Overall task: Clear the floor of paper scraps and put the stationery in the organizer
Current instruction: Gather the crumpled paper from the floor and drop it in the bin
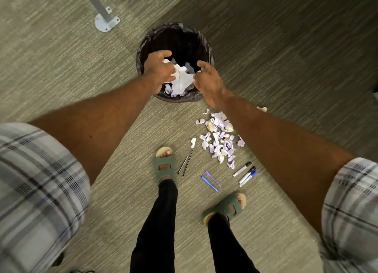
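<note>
A black-lined waste bin (143, 47) stands on the carpet ahead of me. Over its opening my left hand (159, 70) and my right hand (208, 80) hold a bunch of white paper scraps (182, 78) between them, fingers curled on the paper. More torn scraps (221, 139) lie in a pile on the floor to the right of the bin. Nearer me lie two thin pencils (187, 163), a blue pen (209, 183) beside a purple pen (212, 178), and three markers (245, 173). No organizer is in view.
A grey metal table leg with a round foot plate (104, 12) stands at the back left. My feet in green sandals (164, 164) (227, 207) are on the carpet close to the pencils and pens. One stray scrap (261, 108) lies farther right.
</note>
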A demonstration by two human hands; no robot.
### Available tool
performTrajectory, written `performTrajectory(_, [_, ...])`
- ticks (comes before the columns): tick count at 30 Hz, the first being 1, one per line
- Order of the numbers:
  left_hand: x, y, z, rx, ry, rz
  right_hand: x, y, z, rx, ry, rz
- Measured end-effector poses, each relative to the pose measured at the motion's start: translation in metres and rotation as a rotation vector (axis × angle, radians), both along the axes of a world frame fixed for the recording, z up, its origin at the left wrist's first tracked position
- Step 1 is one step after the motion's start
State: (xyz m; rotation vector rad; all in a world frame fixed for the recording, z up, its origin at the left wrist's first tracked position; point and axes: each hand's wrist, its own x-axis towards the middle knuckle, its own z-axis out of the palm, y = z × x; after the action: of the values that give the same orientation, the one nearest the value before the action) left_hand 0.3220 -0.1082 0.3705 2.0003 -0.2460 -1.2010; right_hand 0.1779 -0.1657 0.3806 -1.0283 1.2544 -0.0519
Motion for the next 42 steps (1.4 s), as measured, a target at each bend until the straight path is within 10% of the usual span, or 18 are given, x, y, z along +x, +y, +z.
performTrajectory(11, [-0.015, -0.011, -0.003, 0.033, 0.006, 0.008, -0.042, -0.009, -0.003, -0.012, -0.026, -0.015])
performTrajectory(22, [-0.112, 0.023, -0.032, 0.125, -0.084, -0.505, -0.155, 0.019, -0.041, -0.156, 0.191, 0.177])
performTrajectory(42, [-0.325, 0.11, -0.269, 0.289, -0.17, -0.871, -0.384, 0.151, -0.265, -0.225, 0.599, 0.273])
